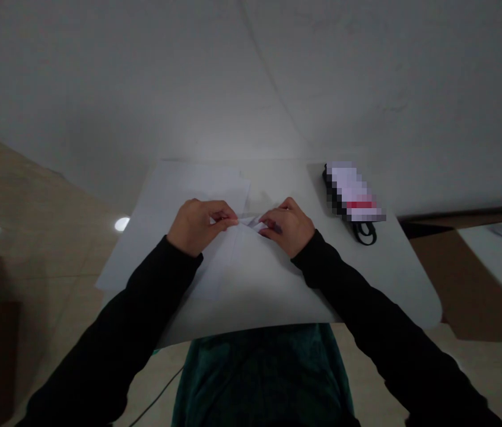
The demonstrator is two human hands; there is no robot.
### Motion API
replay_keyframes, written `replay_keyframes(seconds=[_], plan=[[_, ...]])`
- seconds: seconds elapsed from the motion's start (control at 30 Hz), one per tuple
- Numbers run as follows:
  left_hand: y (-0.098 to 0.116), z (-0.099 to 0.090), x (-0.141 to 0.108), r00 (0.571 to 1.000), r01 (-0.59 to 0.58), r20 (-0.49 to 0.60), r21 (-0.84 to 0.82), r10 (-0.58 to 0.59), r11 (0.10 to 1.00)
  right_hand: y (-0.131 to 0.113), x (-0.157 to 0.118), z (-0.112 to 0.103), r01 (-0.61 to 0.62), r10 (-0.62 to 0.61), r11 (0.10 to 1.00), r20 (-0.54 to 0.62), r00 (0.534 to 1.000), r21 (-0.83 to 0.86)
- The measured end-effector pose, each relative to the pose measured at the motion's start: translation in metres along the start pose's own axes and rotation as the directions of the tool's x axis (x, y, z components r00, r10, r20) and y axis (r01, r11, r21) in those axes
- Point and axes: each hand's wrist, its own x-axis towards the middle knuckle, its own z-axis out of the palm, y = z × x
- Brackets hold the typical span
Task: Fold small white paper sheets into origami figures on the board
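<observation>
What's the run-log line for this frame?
left hand: pinching folded paper | right hand: pinching its other end | loose sheets: on table, left side

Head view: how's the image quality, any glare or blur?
Head view: dim overall; wall softly lit above the table; glare spots on the floor; folded paper lacks crisp detail; pouch-like item pixelated.

Blurred object (352, 191) with black strap (356, 230) on white table (277, 296).

Person w/ blk long sleeves (157, 296), dk green bottoms (260, 373).
</observation>
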Motion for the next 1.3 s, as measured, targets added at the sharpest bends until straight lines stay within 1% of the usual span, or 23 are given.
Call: replay_keyframes(seconds=[0.13,0.23,0.3,0.37,0.43,0.5,0.53,0.67,0.77,0.83,0.9,0.97,1.0,1.07,1.1,1.17,1.2,1.23,1.3], plan=[[0.0,0.001,0.0,1.0,0.0,-0.007,-0.006,0.0,1.0,-0.002,0.0,0.0,0.086,-0.081,0.993,0.063,0.995,-0.077],[0.0,0.0,-0.001,1.0,0.003,0.006,-0.018,-0.003,1.0,-0.004,-0.002,0.002,0.099,-0.094,0.99,0.055,0.994,-0.098],[0.0,-0.002,-0.001,1.0,0.009,0.021,-0.031,-0.008,0.999,-0.003,-0.004,0.004,0.123,-0.122,0.989,0.02,0.992,-0.083],[0.001,-0.004,-0.001,0.999,0.02,0.036,-0.041,-0.019,0.999,-0.001,-0.007,0.007,0.138,-0.141,0.989,-0.055,0.988,-0.055],[0.002,-0.005,-0.002,0.998,0.034,0.048,-0.054,-0.031,0.998,0.004,-0.008,0.009,0.112,-0.117,0.993,-0.152,0.982,-0.039],[0.003,-0.007,-0.003,0.997,0.05,0.058,-0.068,-0.046,0.996,0.008,-0.008,0.01,0.059,-0.062,0.998,-0.203,0.977,-0.019],[0.003,-0.008,-0.003,0.997,0.057,0.064,-0.074,-0.053,0.996,0.011,-0.007,0.01,0.038,-0.036,0.999,-0.193,0.98,0.002],[-0.002,-0.008,-0.003,0.995,0.057,0.084,-0.065,-0.051,0.996,0.017,-0.001,0.007,-0.013,0.021,0.994,-0.078,0.997,0.107],[-0.004,-0.008,-0.003,0.995,0.015,0.097,-0.062,-0.009,0.998,0.017,0.003,0.006,-0.048,0.056,0.991,-0.062,0.996,0.123],[0.0,-0.006,-0.002,0.995,-0.026,0.093,-0.086,0.034,0.996,0.015,0.003,0.006,-0.071,0.078,0.99,-0.056,0.995,0.118],[0.009,-0.005,0.002,0.996,-0.05,0.074,-0.113,0.059,0.992,0.011,0.002,0.007,-0.087,0.093,0.99,-0.053,0.994,0.109],[0.018,-0.003,0.012,0.997,-0.039,0.066,-0.106,0.046,0.994,0.008,0.001,0.008,-0.095,0.1,0.991,-0.055,0.993,0.097],[0.022,-0.001,0.018,0.997,-0.014,0.076,-0.073,0.02,0.997,0.007,0.0,0.008,-0.094,0.1,0.991,-0.054,0.994,0.092],[0.027,0.002,0.033,0.989,0.034,0.144,0.028,-0.038,0.999,0.006,0.0,0.008,-0.091,0.095,0.993,-0.049,0.994,0.081],[0.028,0.003,0.041,0.974,0.047,0.217,0.069,-0.061,0.996,0.006,0.0,0.008,-0.09,0.094,0.993,-0.049,0.994,0.076],[0.026,0.006,0.055,0.92,0.068,0.378,0.103,-0.102,0.992,0.006,0.0,0.007,-0.086,0.089,0.994,-0.049,0.995,0.065],[0.024,0.008,0.06,0.898,0.076,0.426,0.103,-0.113,0.992,0.006,0.0,0.007,-0.083,0.086,0.995,-0.051,0.995,0.063],[0.023,0.01,0.064,0.883,0.085,0.454,0.097,-0.12,0.992,0.006,0.0,0.007,-0.079,0.082,0.995,-0.052,0.995,0.062],[0.02,0.012,0.068,0.879,0.1,0.461,0.078,-0.125,0.992,0.005,0.0,0.007,-0.074,0.077,0.995,-0.056,0.995,0.065]])
